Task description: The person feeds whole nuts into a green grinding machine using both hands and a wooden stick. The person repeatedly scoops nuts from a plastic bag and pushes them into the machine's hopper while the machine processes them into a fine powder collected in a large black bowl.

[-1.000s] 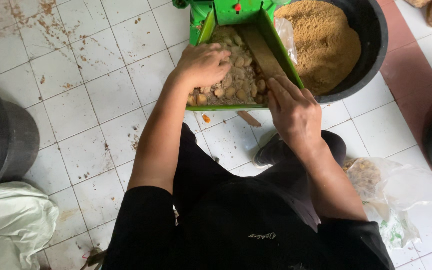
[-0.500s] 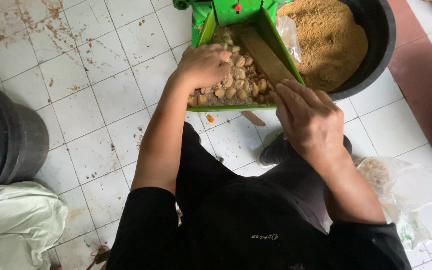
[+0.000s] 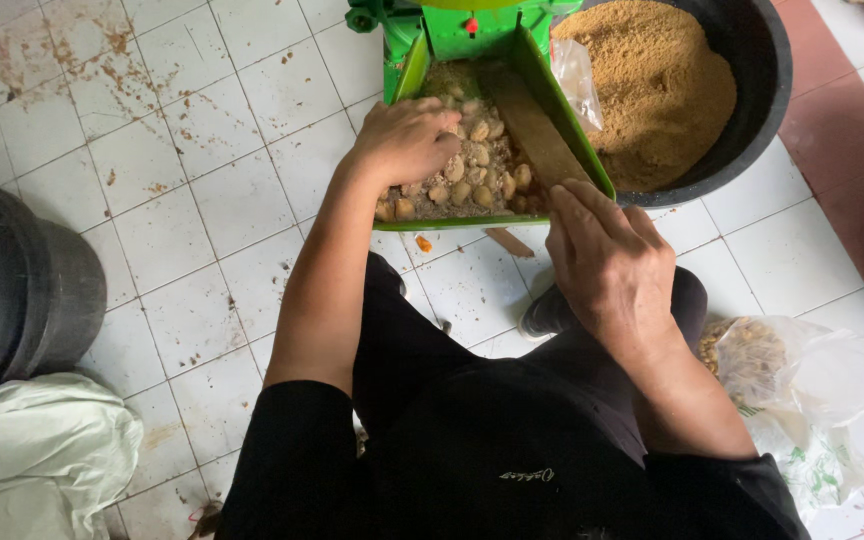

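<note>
Head view looks straight down on a person in black, working over a white tiled floor (image 3: 202, 200). Left hand (image 3: 407, 140) lies on the heap of pale brown lumps (image 3: 472, 170) inside the green hopper (image 3: 562, 130), fingers (image 3: 442, 130) curled together and pressing into the pile, nothing gripped that shows. Right hand (image 3: 607, 265) sits at the near right corner of the hopper, fingers (image 3: 582, 205) stretched out and close together, touching the end of a flat brown wooden stick (image 3: 532, 125) that runs up along the hopper's right wall; whether they pinch it, I cannot tell. The lumps fill the lower half of the hopper, right up against its near lip. Just beside the hopper on the right stands a black tub (image 3: 752, 90) full of fine brown meal (image 3: 652, 80). A clear plastic bag (image 3: 812, 380) with more lumps lies on the floor by the right elbow. At far left, a dark round bucket (image 3: 22, 280) with a white sack (image 3: 37, 460) beneath it.
</note>
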